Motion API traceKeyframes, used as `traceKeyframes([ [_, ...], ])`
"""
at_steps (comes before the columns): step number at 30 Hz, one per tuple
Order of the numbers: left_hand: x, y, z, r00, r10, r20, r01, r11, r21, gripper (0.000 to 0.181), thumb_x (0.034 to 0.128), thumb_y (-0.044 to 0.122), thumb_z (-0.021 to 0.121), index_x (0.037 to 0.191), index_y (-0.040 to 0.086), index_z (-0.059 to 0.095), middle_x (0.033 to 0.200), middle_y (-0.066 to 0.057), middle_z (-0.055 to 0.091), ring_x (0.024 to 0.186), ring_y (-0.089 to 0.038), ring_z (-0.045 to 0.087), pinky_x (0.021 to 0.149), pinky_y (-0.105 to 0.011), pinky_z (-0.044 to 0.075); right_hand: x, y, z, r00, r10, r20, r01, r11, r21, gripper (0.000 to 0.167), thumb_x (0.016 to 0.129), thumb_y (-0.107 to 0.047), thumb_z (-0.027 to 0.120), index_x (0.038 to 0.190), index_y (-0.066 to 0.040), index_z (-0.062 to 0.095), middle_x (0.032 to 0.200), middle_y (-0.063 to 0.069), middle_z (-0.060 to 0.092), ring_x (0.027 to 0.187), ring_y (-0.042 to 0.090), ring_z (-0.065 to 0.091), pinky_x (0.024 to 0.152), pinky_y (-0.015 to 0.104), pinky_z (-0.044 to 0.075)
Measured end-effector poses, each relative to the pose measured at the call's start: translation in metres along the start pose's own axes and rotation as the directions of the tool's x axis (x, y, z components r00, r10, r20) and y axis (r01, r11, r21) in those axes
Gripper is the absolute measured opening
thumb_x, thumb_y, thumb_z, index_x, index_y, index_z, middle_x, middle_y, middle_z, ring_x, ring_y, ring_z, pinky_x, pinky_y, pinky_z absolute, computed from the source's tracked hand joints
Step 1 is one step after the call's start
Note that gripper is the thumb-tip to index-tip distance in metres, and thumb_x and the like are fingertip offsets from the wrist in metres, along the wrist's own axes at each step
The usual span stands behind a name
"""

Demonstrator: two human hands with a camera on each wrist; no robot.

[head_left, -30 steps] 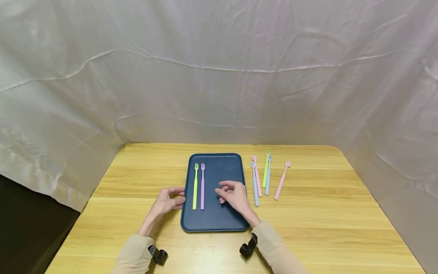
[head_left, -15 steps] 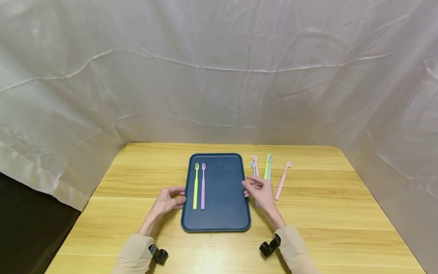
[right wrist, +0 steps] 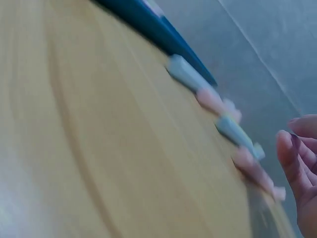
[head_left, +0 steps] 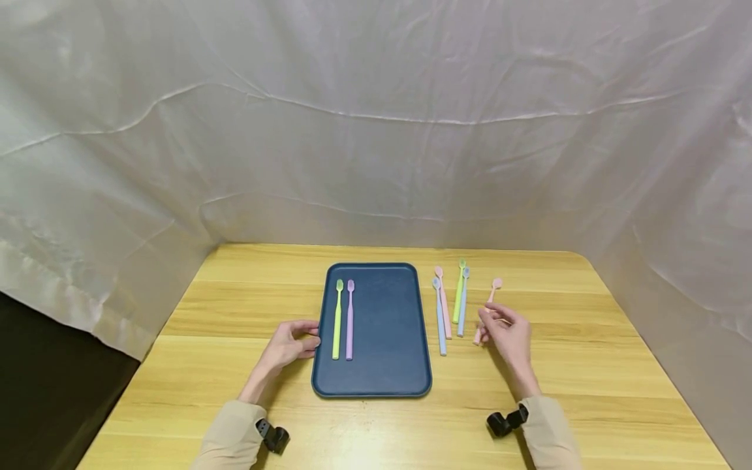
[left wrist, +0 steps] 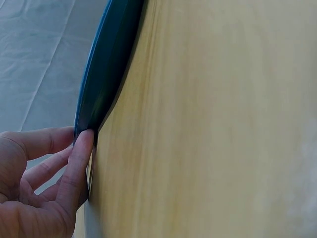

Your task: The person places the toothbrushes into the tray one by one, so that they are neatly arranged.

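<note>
The blue tray (head_left: 382, 326) holds a green toothbrush (head_left: 337, 323) and a purple toothbrush (head_left: 350, 323), parallel at its left side. My left hand (head_left: 284, 346) pinches the tray's left edge; the left wrist view shows thumb and finger (left wrist: 79, 153) at the rim (left wrist: 106, 64). My right hand (head_left: 508, 333) hovers over the rightmost pink toothbrush (head_left: 497, 283), partly covering its handle. In the right wrist view, my relaxed fingers (right wrist: 292, 130) hold nothing, apart from the blurred pink handle (right wrist: 252, 166).
Between the tray and my right hand lie two blue toothbrushes (head_left: 440, 323) (head_left: 463, 310), another pink toothbrush (head_left: 444, 307) and another green toothbrush (head_left: 458, 300). A pale cloth (head_left: 376, 163) hangs behind the wooden table (head_left: 247, 274).
My right hand has moved right, from above the tray, across the loose toothbrushes, to the rightmost pink one. My left hand stays at the tray's edge.
</note>
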State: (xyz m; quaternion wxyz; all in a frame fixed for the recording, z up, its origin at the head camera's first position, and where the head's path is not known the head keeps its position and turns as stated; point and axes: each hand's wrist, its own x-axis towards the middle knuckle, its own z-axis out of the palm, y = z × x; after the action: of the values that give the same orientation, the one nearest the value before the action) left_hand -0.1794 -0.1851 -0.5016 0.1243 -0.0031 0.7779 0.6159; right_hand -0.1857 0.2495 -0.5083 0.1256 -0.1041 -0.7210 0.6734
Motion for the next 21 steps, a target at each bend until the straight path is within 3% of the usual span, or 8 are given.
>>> traceKeyframes([
  [8, 0.0, 0.0, 0.0, 1.0, 0.002, -0.001, -0.002, 1.0, 0.002, 0.042, 0.0898, -0.006, 0.064, 0.13, -0.015, 0.057, 0.118, -0.028, 0.063, 0.083, -0.013, 0.067, 0.073, -0.03, 0.065, 0.007, 0.012, -0.026, 0.999, -0.05, -0.015, 0.046, 0.98, -0.195, 0.034, 0.092, -0.013, 0.073, 0.116, 0.009, 0.065, 0.07, -0.003, 0.068, 0.046, 0.005, 0.059, 0.042, 0.023, 0.053],
  [13, 0.0, 0.0, 0.001, 1.0, -0.007, -0.006, 0.008, 1.0, 0.004, 0.042, 0.09, -0.006, 0.064, 0.13, -0.014, 0.057, 0.119, -0.028, 0.063, 0.084, -0.014, 0.068, 0.074, -0.032, 0.065, 0.008, 0.014, -0.029, 1.0, -0.007, 0.01, 0.009, 0.974, -0.227, 0.032, 0.091, -0.013, 0.074, 0.107, 0.012, 0.061, 0.068, -0.004, 0.067, 0.047, 0.004, 0.058, 0.043, 0.024, 0.054],
  [21, 0.001, 0.0, 0.002, 1.0, -0.017, -0.011, 0.017, 1.0, 0.005, 0.043, 0.0892, -0.006, 0.065, 0.131, -0.014, 0.057, 0.12, -0.029, 0.063, 0.085, -0.015, 0.069, 0.074, -0.032, 0.065, 0.011, 0.017, -0.03, 0.998, -0.019, 0.064, 0.036, 0.96, -0.277, 0.029, 0.091, -0.014, 0.074, 0.106, 0.009, 0.062, 0.068, -0.004, 0.068, 0.048, 0.004, 0.058, 0.044, 0.023, 0.054],
])
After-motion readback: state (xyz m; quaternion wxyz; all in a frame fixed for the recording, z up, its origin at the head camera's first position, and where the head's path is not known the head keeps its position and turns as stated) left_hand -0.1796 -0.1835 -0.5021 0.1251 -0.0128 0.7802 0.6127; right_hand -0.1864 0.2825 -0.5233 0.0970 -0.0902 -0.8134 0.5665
